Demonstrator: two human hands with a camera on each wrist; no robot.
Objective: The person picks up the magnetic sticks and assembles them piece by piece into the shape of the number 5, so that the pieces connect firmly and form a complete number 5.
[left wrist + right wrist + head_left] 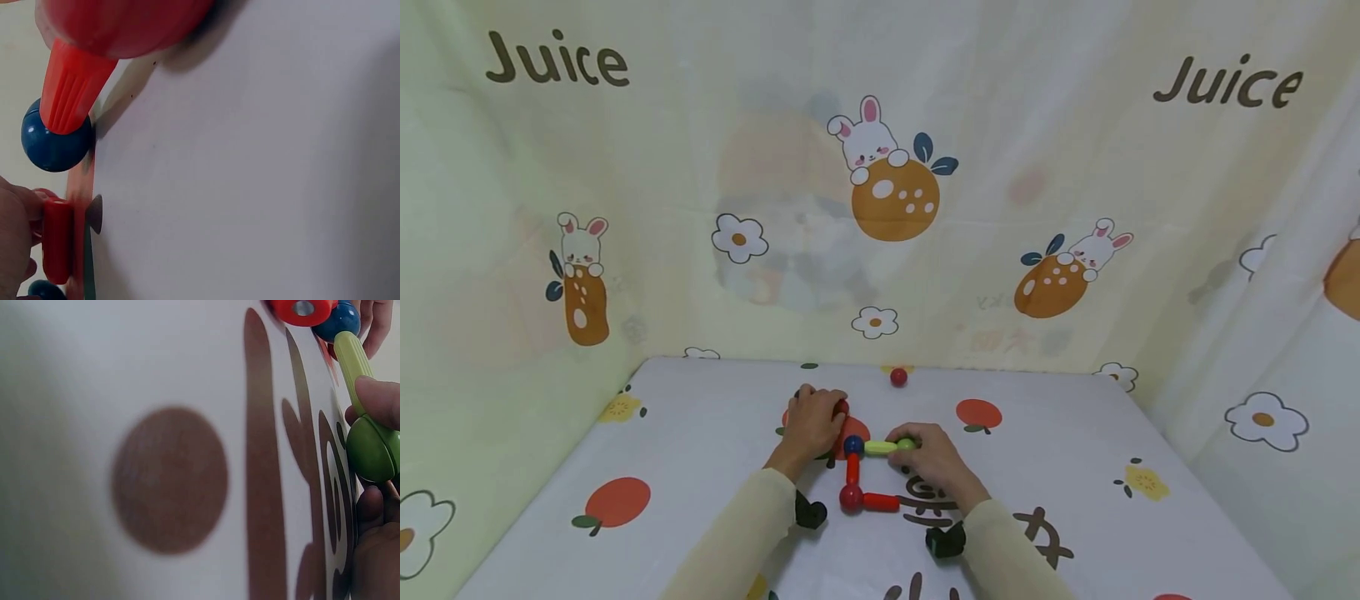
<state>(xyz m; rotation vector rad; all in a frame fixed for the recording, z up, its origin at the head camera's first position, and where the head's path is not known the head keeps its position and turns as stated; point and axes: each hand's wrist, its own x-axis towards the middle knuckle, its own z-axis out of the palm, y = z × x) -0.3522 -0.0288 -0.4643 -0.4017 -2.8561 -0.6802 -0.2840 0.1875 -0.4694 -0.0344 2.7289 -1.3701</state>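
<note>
My left hand (811, 423) pinches a red rod (57, 240); a second blue ball (45, 290), partly hidden, shows by its fingers. To its right lies a joined magnetic-stick shape: a blue ball (853, 446), a red rod (852, 471) running down to a dark red ball (851, 498), and another red rod (882, 502) pointing right, its free end metal-tipped in the right wrist view. From the blue ball a yellow-green rod (354, 365) extends to a green ball (370, 449). My right hand (934, 457) holds this green ball and rod end between thumb and fingers.
A loose red ball (898, 377) lies near the table's back edge. Printed fruit and lettering cover the white tablecloth (700, 450). A patterned curtain (790, 167) hangs behind and at both sides. Black wrist-worn devices (946, 540) sit beneath both wrists.
</note>
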